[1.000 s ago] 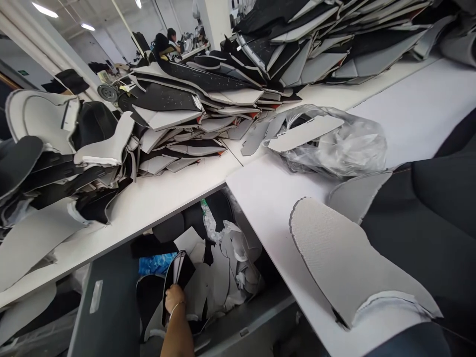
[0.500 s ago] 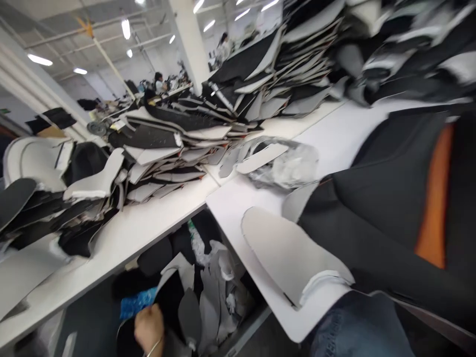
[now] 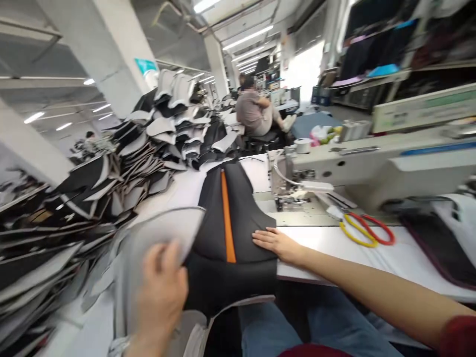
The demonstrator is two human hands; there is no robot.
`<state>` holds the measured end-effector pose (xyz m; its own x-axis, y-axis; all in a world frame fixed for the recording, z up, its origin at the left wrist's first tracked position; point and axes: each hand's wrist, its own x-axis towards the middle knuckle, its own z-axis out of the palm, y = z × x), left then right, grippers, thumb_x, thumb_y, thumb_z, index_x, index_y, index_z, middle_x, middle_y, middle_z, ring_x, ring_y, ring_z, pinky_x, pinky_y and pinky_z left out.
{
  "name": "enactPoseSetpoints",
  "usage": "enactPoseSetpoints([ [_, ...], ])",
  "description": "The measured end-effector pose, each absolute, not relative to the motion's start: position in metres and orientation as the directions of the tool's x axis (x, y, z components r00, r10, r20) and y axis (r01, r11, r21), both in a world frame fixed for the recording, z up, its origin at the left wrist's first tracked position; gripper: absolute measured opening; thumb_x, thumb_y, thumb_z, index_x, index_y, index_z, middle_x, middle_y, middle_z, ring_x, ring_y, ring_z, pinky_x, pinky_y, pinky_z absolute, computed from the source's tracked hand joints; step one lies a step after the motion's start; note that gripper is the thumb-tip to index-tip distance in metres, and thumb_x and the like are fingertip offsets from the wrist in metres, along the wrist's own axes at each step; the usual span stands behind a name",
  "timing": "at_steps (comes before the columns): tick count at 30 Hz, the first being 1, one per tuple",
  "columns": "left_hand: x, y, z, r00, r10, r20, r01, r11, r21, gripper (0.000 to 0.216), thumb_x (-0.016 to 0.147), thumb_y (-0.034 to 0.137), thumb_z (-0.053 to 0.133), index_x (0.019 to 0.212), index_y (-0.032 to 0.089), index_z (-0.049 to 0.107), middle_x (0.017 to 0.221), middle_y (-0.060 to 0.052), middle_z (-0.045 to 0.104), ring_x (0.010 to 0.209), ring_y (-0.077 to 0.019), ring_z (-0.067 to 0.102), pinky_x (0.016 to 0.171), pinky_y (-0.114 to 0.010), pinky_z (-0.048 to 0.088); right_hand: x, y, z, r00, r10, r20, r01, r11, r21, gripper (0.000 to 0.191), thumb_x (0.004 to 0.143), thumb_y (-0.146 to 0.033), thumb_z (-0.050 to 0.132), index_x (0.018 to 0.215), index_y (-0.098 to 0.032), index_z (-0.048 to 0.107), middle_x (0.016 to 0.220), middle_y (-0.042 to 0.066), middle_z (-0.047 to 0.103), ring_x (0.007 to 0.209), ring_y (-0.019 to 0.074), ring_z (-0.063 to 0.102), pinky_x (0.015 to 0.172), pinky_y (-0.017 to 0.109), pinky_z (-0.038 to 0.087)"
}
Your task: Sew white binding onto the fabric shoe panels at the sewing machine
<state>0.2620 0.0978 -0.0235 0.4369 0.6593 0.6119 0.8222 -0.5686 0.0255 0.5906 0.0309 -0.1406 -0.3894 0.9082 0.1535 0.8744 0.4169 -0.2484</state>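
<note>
My right hand lies flat, fingers stretched, on the right side of a black fabric panel with an orange stripe down its middle. That panel rests on the white tabletop at the sewing machine and hangs over the front edge. My left hand, smeared by motion, is raised at the left with curled fingers on a light grey fabric panel. This grey panel is tilted up and partly covers the black panel's left side.
A sewing machine stands at the right. Scissors with red and yellow handles lie by it. Piles of cut panels fill the left. A thread spool sits behind the machine. A seated person is farther back.
The view has swung right, from the side piles to the sewing machine. My left hand has come up from below the table edge and now has the grey panel. My right hand has come into view.
</note>
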Motion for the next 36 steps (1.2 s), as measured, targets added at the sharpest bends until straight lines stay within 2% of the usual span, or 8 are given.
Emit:
enactPoseSetpoints([
  [3,0.373,0.086,-0.054,0.789,0.548,0.279,0.615,-0.701,-0.362,0.059,0.075,0.002,0.033,0.127,0.029,0.037,0.131,-0.011,0.040,0.068,-0.0140,0.057,0.044,-0.022,0.045,0.608,0.028,-0.148,-0.371,0.908,0.192,0.864,0.414,-0.287,0.051,0.078,-0.014,0.038,0.128,-0.017,0.039,0.135,0.007,0.034,0.126,0.0169,0.025,0.100,0.043,0.021],
  [7,0.445,0.070,-0.080,0.909,0.408,0.083,0.388,-0.757,-0.525,0.061,0.072,0.002,0.035,0.129,0.023,0.035,0.121,-0.013,0.048,0.079,-0.0196,0.056,0.056,-0.028,0.049,0.628,0.028,-0.157,-0.343,0.910,0.235,0.873,0.400,-0.277,0.040,0.080,-0.015,0.040,0.120,-0.016,0.048,0.133,0.008,0.037,0.126,0.0175,0.027,0.100,0.043,0.023],
  [13,0.496,0.094,-0.065,0.871,0.492,-0.013,0.447,-0.802,-0.395,0.060,0.064,0.008,0.050,0.123,0.015,0.043,0.125,-0.016,0.045,0.112,-0.0332,0.039,0.091,-0.057,0.030,0.638,0.029,-0.159,-0.334,0.904,0.266,0.881,0.400,-0.253,0.040,0.084,-0.015,0.038,0.124,-0.013,0.043,0.135,0.009,0.034,0.126,0.0199,0.026,0.100,0.044,0.023],
  [19,0.500,0.122,-0.082,0.916,0.400,-0.038,0.357,-0.853,-0.380,0.029,0.078,0.005,0.038,0.091,0.021,0.059,0.083,-0.004,0.060,0.085,-0.0201,0.051,0.082,-0.039,0.035,0.645,0.017,-0.153,-0.371,0.875,0.310,0.859,0.450,-0.245,0.056,0.075,-0.031,0.059,0.124,-0.008,0.043,0.128,0.016,0.041,0.122,0.0252,0.033,0.098,0.041,0.029],
  [23,0.511,0.141,-0.082,0.932,0.346,0.107,0.358,-0.839,-0.410,0.019,0.080,0.014,0.042,0.070,0.019,0.057,0.067,-0.003,0.055,0.072,-0.0182,0.049,0.069,-0.032,0.034,0.638,0.013,-0.154,-0.339,0.866,0.367,0.896,0.416,-0.156,0.036,0.082,-0.022,0.050,0.114,-0.007,0.051,0.120,0.018,0.048,0.114,0.0256,0.042,0.092,0.039,0.036],
  [27,0.551,0.144,-0.088,0.922,0.242,0.301,0.362,-0.812,-0.457,0.019,0.078,0.017,0.045,0.060,0.019,0.052,0.063,-0.004,0.052,0.068,-0.0192,0.046,0.063,-0.032,0.033,0.633,0.015,-0.158,-0.308,0.869,0.388,0.921,0.375,-0.109,0.033,0.084,-0.023,0.045,0.113,-0.008,0.052,0.118,0.016,0.050,0.110,0.0252,0.045,0.092,0.038,0.036],
  [30,0.578,0.137,-0.107,0.951,0.152,0.270,0.263,-0.857,-0.443,0.017,0.076,0.015,0.045,0.061,0.020,0.051,0.070,-0.004,0.055,0.068,-0.0183,0.046,0.061,-0.032,0.033,0.634,0.017,-0.160,-0.294,0.854,0.430,0.920,0.374,-0.114,0.032,0.083,-0.023,0.045,0.110,-0.008,0.053,0.109,0.014,0.056,0.102,0.0231,0.049,0.093,0.036,0.034],
  [36,0.585,0.134,-0.138,0.947,0.237,0.215,0.280,-0.940,-0.197,0.012,0.078,0.014,0.042,0.075,0.018,0.053,0.082,-0.005,0.057,0.077,-0.0171,0.053,0.069,-0.030,0.043,0.636,0.020,-0.166,-0.301,0.833,0.463,0.911,0.395,-0.118,0.020,0.080,-0.017,0.045,0.092,-0.008,0.058,0.087,0.011,0.062,0.083,0.0199,0.054,0.083,0.035,0.037],
])
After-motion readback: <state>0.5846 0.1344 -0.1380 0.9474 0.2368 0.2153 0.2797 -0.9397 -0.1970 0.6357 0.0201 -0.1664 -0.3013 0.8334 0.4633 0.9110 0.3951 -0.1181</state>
